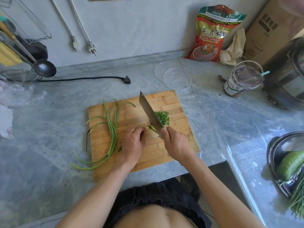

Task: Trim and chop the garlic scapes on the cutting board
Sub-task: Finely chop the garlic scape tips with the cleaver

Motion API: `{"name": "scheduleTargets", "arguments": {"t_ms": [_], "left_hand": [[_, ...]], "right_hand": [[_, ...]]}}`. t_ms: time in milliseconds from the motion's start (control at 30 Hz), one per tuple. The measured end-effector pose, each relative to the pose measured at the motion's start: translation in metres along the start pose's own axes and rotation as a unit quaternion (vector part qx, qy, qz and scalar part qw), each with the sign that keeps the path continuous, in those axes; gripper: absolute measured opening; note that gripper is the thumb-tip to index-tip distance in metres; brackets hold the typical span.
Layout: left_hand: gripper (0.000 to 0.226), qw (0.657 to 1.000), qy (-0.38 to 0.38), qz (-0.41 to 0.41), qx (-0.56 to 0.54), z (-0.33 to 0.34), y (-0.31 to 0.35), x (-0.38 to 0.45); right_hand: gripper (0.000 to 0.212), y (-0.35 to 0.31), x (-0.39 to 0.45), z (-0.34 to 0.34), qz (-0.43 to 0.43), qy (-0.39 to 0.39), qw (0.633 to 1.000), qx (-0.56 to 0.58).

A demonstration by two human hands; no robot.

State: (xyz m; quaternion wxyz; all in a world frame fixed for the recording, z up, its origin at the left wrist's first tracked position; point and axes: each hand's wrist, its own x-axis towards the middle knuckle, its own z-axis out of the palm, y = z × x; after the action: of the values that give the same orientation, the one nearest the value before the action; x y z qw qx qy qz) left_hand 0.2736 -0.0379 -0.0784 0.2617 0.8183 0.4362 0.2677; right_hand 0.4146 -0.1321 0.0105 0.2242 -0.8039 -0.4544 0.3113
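Head view: right grip [174,142] clutches cleaver [150,113], left [134,142] pinches scape stub [152,128] — green.

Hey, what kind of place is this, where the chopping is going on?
Most likely a home kitchen: a cleaver over a cutting board on a stone counter, with a ladle hanging nearby.

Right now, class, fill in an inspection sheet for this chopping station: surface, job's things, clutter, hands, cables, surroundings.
Surface: grey marble-look counter; wooden cutting board.
Job's things: whole garlic scapes on board's left; chopped pieces beside the cleaver.
Clutter: red snack bag, jar, clear lids, ladle.
Hands: left hand pinches a scape end; right hand grips the cleaver.
Cables: black plug lying unplugged; two white plugs hanging.
Surroundings: cardboard box, steel basin.
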Motion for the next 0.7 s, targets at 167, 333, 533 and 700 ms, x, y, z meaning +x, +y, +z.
{"name": "scheduleTargets", "arguments": {"t_ms": [167,333,533,700], "left_hand": [[0.012,1.000,-0.011,0.018,-0.002,-0.002,-0.001,-0.001],[0.008,1.000,-0.011,0.021,0.010,-0.001,-0.003,0.001],[0.011,1.000,0.005,0.006,-0.005,0.001,-0.001,0.000],[0.015,1.000,-0.004,-0.030,0.001,-0.002,0.001,0.001]], "right_hand": [[0.036,-0.001,-0.007,0.015,-0.027,0.018,0.999,0.021],[0.033,0.000,0.000,0.031,-0.020,-0.001,1.000,-0.023],[0.031,-0.011,0.017,0.043,-0.029,0.018,0.999,-0.031],[0.033,-0.041,0.041,0.043,-0.005,-0.011,0.999,-0.052]]}}
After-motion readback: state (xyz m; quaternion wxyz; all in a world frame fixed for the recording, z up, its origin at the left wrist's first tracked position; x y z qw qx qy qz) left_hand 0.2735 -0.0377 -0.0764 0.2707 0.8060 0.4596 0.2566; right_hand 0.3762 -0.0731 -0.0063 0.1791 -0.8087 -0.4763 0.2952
